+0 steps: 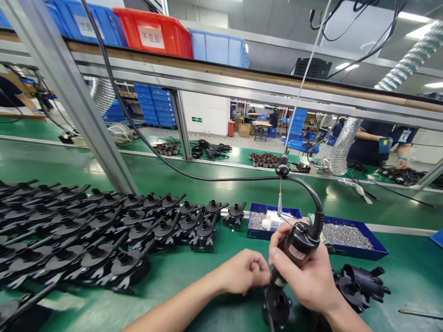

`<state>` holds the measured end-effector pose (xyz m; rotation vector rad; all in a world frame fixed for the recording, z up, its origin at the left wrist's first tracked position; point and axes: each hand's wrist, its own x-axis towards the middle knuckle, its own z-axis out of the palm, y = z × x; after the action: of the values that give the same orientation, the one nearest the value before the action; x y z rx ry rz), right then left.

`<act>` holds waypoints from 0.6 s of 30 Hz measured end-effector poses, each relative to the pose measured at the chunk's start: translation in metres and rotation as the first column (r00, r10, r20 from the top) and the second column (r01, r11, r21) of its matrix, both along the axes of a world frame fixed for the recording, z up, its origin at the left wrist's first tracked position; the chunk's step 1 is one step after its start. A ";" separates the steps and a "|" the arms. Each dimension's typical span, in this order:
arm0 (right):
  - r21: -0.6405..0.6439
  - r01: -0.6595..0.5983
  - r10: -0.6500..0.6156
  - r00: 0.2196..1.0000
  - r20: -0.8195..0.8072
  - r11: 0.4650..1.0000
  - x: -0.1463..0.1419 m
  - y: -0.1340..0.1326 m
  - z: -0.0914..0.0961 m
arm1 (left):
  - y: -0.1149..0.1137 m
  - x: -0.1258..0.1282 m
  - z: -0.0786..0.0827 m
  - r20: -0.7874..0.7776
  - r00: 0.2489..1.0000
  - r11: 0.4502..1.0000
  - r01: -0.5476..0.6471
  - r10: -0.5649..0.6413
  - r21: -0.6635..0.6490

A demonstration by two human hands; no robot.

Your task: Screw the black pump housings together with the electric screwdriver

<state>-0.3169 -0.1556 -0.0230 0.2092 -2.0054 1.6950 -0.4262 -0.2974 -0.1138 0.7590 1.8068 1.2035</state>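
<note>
My right hand point(311, 272) is wrapped round a black electric screwdriver point(294, 251), held tilted with its cable leaving the top. The screwdriver's lower end points down at a black plastic housing point(277, 306) on the green bench; the bit itself is hidden. My left hand point(247, 272) is beside the tool's lower end, fingers curled in a pinch. Whatever those fingers hold, if anything, cannot be made out. To the right of my right hand lie more black plastic parts point(367, 281), partly covered by it.
Rows of black assembled housings point(131, 226) fill the left bench. Behind my hands stand a blue tray point(258, 233) with small screws and a white tube, and another blue tray point(374, 251) of screws. A hanging cord point(279, 198) reaches the tool. A co-worker point(370, 138) stands across the line.
</note>
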 end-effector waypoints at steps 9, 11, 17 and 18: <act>0.557 0.207 -0.398 0.883 0.247 0.805 0.020 0.016 0.047 | 0.002 -0.026 -0.030 -0.785 0.595 0.984 0.080 -0.173 -0.156; 0.594 0.192 -0.409 0.876 0.256 0.781 0.024 0.019 0.051 | 0.004 -0.027 -0.033 -0.777 0.602 0.982 0.078 -0.183 -0.171; 0.569 0.287 -0.454 0.874 0.174 0.770 0.030 0.024 0.052 | 0.011 -0.028 -0.029 -0.706 0.703 0.986 -0.040 -0.086 -0.160; 0.551 0.365 -0.507 0.853 0.126 0.750 0.030 0.024 0.051 | 0.012 -0.026 -0.029 -0.695 0.715 0.986 -0.052 -0.072 -0.155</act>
<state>-0.2866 -0.1320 0.0281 -0.3258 -2.4340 0.9044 -0.4523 -0.2858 -0.1426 1.2419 2.4736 0.7711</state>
